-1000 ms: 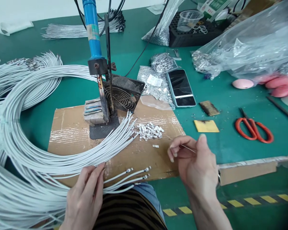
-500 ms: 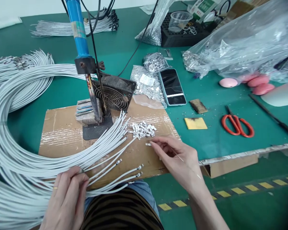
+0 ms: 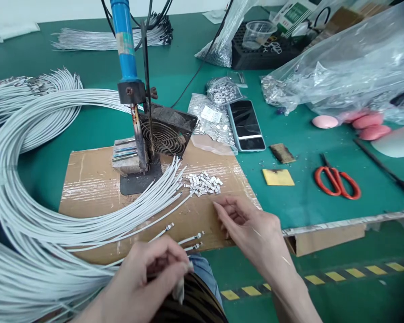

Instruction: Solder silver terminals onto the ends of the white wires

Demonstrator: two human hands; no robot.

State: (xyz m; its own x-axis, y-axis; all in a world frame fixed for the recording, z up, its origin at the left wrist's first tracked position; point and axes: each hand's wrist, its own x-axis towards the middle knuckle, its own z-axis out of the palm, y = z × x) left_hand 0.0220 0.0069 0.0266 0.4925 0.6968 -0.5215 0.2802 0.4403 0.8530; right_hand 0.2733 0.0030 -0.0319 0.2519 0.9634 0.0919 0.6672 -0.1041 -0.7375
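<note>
My left hand [image 3: 151, 273] is closed in front of my body, pinching what looks like the end of a white cable; a blurred whitish tip shows at the thumb. My right hand [image 3: 249, 224] hovers over the right part of the cardboard [image 3: 235, 179], thumb and forefinger pressed together; whatever is between them is hidden. Just beyond it lies a pile of small metal-and-white connectors [image 3: 204, 184]. A bundle of white cables [image 3: 121, 224] curves across the cardboard, loose ends toward the pile. Several cable ends with connectors [image 3: 197, 235] lie between my hands.
A blue-handled soldering iron [image 3: 126, 54] stands clamped over a block [image 3: 125, 157], beside a small fan [image 3: 166, 130]. To the right are a phone [image 3: 245, 125], a yellow sponge [image 3: 278, 177] and red-handled scissors [image 3: 337, 181]. Plastic bags [image 3: 343, 67] lie behind.
My left hand has moved right from the cable bundle to in front of my body, with a cable end in its fingers. The small connector visible at my right fingertips no longer shows.
</note>
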